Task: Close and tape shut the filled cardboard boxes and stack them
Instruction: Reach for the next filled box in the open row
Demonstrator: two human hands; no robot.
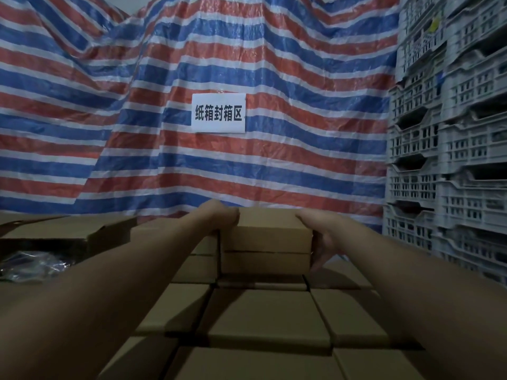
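Note:
A closed brown cardboard box (pixel 270 234) sits on top of another closed box (pixel 264 263) at the far end of a stack of several closed boxes (pixel 267 314). My left hand (pixel 223 215) grips the top box at its far left corner, fingers curled over the edge. My right hand (pixel 319 237) holds its right side, fingers wrapped down the side wall. Both forearms reach out over the stack.
An open cardboard box (pixel 55 237) with clear plastic bags (pixel 30 266) inside stands at the left. Grey plastic crates (pixel 444 149) are stacked high on the right. A striped tarp (pixel 192 64) with a white paper sign (pixel 218 113) hangs behind.

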